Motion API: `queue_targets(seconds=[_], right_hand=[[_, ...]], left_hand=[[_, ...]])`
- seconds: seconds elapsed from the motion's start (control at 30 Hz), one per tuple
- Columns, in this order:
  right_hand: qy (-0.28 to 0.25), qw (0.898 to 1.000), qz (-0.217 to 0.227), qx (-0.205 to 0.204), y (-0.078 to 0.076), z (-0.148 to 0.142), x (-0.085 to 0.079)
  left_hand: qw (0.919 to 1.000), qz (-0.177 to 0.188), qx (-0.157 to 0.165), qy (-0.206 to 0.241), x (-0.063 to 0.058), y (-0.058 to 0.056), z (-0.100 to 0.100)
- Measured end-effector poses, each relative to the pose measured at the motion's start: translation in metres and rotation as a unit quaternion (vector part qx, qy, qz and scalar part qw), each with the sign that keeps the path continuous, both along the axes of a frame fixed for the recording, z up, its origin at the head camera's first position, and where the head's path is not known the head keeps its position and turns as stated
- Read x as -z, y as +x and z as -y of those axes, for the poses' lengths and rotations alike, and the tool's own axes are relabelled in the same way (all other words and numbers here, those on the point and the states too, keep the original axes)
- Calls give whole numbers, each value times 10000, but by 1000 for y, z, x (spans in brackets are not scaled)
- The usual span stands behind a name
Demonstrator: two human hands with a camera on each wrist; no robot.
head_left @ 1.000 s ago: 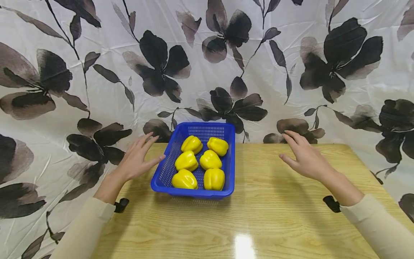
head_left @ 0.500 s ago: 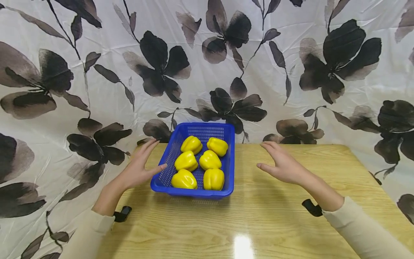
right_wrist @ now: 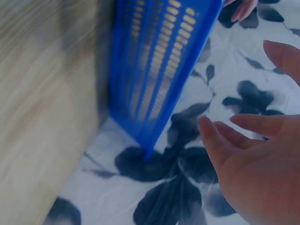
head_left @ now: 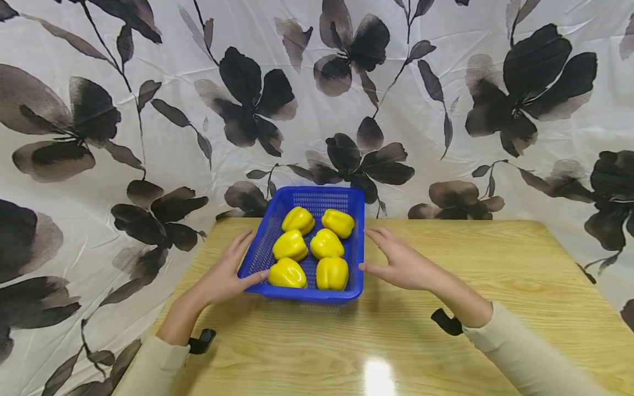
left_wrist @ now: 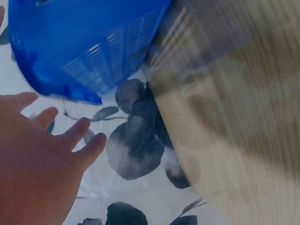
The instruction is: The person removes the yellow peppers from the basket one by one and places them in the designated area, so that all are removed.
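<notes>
Blue slotted basket point(head_left: 306, 293), six glossy yellow peppers point(head_left: 327, 245) inside; left hand point(head_left: 223, 279) 8 o'clock, right hand point(head_left: 407, 265) 3, both released; floral cloth point(head_left: 292, 124) 12.

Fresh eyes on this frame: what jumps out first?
Six bright yellow peppers, in two rows inside a blue basket near the far edge of the wooden table. Next, the two open hands flanking it, left hand at its left side and right hand at its right. Behind everything hangs a pale cloth with big dark flowers.
</notes>
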State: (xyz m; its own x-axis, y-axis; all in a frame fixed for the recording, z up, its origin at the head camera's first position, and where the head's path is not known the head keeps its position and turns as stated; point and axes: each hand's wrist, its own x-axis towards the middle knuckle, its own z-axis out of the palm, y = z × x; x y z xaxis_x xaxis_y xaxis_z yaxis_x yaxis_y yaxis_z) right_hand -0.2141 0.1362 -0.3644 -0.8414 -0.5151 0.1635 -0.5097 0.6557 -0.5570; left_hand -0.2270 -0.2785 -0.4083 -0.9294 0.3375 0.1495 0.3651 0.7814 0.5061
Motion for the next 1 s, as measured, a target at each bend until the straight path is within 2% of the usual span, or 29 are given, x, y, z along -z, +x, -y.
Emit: queue_targets(seconds=[0.2, 0.4, 0.57, 0.73, 0.87, 1.0], right_hand=[[191, 9991, 235, -302, -1, 28, -2], [521, 9969, 433, -412, -3, 52, 0], [957, 9931, 612, -297, -5, 71, 5], [1474, 9863, 734, 45, -7, 90, 12], [1890, 9794, 658, 264, -6, 102, 15], [2086, 9763, 530, 214, -7, 112, 15]], left_hand=[[9999, -1, 97, -125, 7, 2, -5], [9998, 28, 74, -162, 12, 2, -12], [9997, 197, -87, -145, 15, 2, -14], [9996, 232, -123, -118, 18, 2, -13], [9996, 254, -134, -75, 20, 2, -13], [9996, 253, -125, -17, 20, 1, -12]])
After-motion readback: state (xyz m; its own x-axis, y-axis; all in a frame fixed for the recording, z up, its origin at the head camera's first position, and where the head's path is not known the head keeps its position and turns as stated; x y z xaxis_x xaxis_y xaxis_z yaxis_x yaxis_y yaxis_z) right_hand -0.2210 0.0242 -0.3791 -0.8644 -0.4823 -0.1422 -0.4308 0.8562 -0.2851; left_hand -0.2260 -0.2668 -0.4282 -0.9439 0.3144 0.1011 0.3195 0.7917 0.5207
